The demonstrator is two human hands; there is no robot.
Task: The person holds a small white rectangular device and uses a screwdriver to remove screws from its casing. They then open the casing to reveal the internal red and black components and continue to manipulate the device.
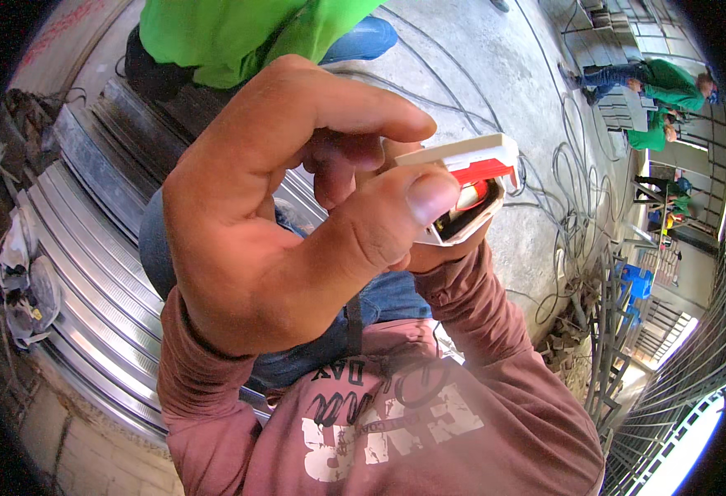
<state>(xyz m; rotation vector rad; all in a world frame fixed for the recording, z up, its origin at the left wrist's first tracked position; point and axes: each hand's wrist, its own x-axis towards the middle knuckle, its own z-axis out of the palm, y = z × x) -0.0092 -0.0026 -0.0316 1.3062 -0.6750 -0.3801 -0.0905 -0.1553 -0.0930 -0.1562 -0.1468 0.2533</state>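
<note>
The white case (462, 150) is held in the air in front of the torso, supported by the hands alone. Its right end is open, exposing a red flap (487, 170) and a red-and-white insert (472, 197). The left hand (230, 215) is curled, its thumb over the case's left portion; the index fingertip is just above the upper panel, contact undetermined. The right hand (439, 259) is behind and below the case, mostly hidden; its grip cannot be told.

Caution: tilting the open end downward could let the insert slide out, if loose. Excess thumb pressure could deform the rim. A slipped grip could drop the case onto the concrete floor (495, 50) or between the metal profiles (107, 264) at left, where recovery would probably be difficult.
</note>
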